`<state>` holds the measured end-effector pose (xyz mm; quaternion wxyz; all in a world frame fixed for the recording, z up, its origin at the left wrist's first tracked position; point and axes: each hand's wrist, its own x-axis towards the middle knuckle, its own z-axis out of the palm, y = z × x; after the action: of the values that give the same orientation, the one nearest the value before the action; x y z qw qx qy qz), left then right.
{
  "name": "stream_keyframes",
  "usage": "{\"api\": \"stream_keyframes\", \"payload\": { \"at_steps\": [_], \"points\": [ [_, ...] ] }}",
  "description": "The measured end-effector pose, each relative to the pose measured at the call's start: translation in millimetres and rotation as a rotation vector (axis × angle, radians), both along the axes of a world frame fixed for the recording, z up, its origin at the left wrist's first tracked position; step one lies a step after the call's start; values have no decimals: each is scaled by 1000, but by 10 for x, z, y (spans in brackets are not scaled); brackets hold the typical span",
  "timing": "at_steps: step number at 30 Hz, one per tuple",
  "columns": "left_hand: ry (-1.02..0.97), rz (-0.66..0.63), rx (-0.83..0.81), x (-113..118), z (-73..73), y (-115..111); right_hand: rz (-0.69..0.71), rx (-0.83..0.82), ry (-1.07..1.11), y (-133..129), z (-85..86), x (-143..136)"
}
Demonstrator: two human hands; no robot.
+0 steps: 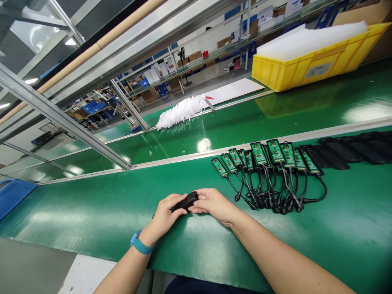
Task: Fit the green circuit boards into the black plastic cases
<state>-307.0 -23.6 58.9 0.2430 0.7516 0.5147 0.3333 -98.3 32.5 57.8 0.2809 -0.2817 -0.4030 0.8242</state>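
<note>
A small black plastic case [186,201] is between my two hands, just above the green bench top. My left hand [165,212], with a blue band at its wrist, wraps its fingers round the left part of the case. The fingers of my right hand [211,204] close on the case's right end. To the right lie several green circuit boards in black housings [259,154], with black cables [275,196] trailing toward me. Past them, flat black covers [339,153] lie in an overlapping row. What the case holds inside is hidden.
A yellow bin [281,75] with white foam sheets stands at the back right. White strips [180,112] lie bunched near a white board [235,89] along the far edge. A metal frame post [92,143] slants down at the left. A blue tray [15,196] sits at the far left.
</note>
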Motion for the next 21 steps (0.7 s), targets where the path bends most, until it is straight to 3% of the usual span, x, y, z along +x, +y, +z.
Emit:
{"api": "stream_keyframes", "payload": {
  "at_steps": [7, 21],
  "points": [
    [-19, 13, -26, 12, 19, 7, -7, -19, 6, -11, 29, -8],
    [-150, 19, -268, -27, 107, 30, -38, -47, 93, -31, 38, -21]
  ]
}}
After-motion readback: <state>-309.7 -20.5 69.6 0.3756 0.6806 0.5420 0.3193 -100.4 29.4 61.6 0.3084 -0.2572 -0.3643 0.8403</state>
